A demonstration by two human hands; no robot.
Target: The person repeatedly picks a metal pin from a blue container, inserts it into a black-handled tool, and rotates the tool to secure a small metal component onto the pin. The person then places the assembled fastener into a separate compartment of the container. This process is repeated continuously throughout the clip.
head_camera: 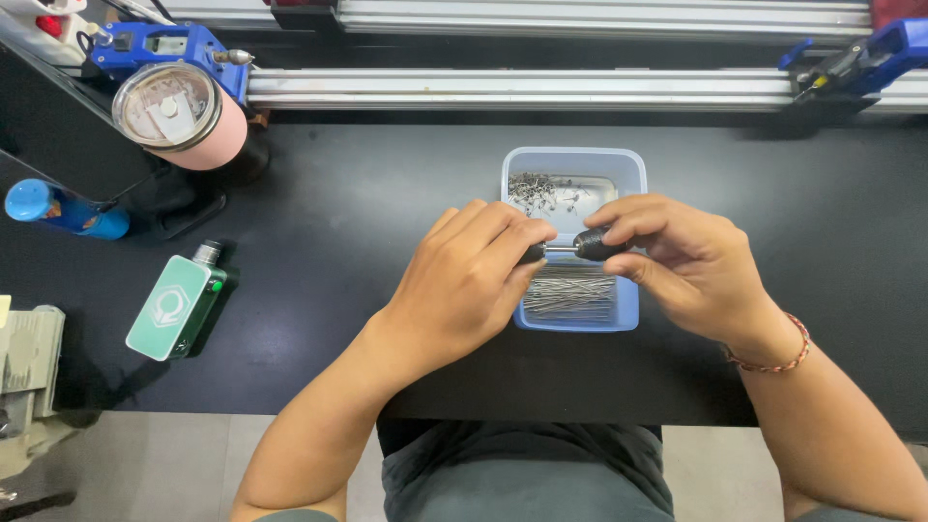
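While I look down from my head camera, both my hands meet above a small blue tray [628, 174] near the middle of the black table [387, 193]. My left hand [464, 280] is curled tight, and its fingertips pinch one end of a thin metal pin [560, 249]. My right hand [681, 261] grips a small black knob [597, 244] on the other end of that pin. The pin lies flat between my hands, just over the tray. Inside the tray, a heap of tiny metal bits [541, 188] sits at the far side and a bunch of long thin pins [570, 295] lies at the near side. Far to the left stands a pink cup with a clear lid [179, 114]. Near it lies a green box [179, 307] and a blue bottle [63, 211].
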